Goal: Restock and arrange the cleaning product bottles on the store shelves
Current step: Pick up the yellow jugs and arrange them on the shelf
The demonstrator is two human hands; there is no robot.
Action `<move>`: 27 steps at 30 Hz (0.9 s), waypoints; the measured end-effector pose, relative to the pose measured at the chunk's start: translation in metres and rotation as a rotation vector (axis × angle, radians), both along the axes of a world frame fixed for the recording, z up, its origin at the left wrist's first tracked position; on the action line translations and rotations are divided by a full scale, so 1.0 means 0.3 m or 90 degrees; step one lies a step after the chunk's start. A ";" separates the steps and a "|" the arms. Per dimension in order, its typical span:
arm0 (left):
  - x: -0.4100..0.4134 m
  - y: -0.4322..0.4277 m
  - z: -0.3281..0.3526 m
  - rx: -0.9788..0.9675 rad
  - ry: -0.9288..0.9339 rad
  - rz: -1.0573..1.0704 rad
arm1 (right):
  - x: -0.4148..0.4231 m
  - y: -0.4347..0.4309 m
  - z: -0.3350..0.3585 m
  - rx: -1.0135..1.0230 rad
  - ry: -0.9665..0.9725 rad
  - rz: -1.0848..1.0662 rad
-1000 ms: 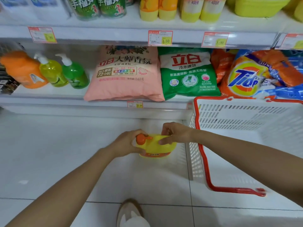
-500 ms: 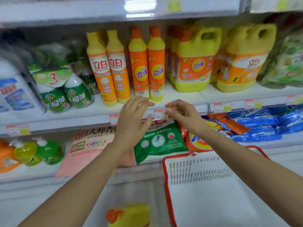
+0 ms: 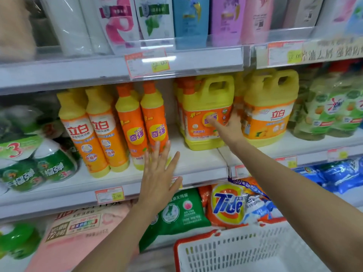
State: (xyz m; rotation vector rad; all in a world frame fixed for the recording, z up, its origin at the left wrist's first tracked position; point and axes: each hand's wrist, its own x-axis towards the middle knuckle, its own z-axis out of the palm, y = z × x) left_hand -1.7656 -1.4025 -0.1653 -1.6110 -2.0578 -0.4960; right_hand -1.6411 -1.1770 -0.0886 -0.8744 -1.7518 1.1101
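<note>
Left hand (image 3: 157, 179) touches an orange bottle (image 3: 154, 118); right hand (image 3: 230, 128) rests on a yellow jug (image 3: 204, 107).

White shelves (image 3: 196, 159) with clear price-label rails (image 3: 59, 196) run above and below the left grip (image 3: 158, 179); light glares off the upper rail (image 3: 82, 74)

Tide: orange bag (image 3: 227, 205); KEON: orange bottle (image 3: 155, 122); 22.00: price tag (image 3: 147, 62).

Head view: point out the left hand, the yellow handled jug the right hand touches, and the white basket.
left hand (image 3: 157, 179), head view, back of the hand.
yellow handled jug (image 3: 202, 101), head view, yellow shoulder above its label.
white basket (image 3: 231, 252), head view, slotted white wall.
</note>
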 end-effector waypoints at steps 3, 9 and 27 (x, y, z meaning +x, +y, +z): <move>0.002 0.000 -0.002 -0.014 0.005 0.016 | 0.008 -0.034 0.013 0.044 -0.070 -0.084; 0.012 -0.004 0.006 -0.031 -0.009 0.023 | 0.046 -0.112 0.012 0.019 0.046 -0.050; 0.220 -0.171 0.236 0.104 -1.017 -0.184 | 0.218 -0.425 0.099 -0.308 0.149 0.158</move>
